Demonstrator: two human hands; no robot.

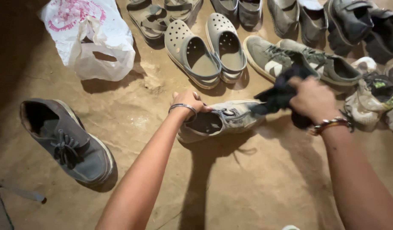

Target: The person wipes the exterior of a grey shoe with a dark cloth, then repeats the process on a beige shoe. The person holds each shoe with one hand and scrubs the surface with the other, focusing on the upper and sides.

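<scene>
Grey sneaker (pixel 224 119) lies on the dirt floor (pixel 247 183) below the clogs (pixel 207 53), our left hand (pixel 189 103) clamped on its heel for steadiness, our right hand (pixel 311 99) closed on a dark cloth (pixel 278 94) at its toe.

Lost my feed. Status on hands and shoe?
Left hand grips grey shoe at heel. Right hand presses dark cloth on toe. Clogs beyond, clear.

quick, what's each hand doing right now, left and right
Left hand: closed on the heel of the grey sneaker, steadying it.
Right hand: fingers closed on a dark cloth at the sneaker's toe.
</scene>
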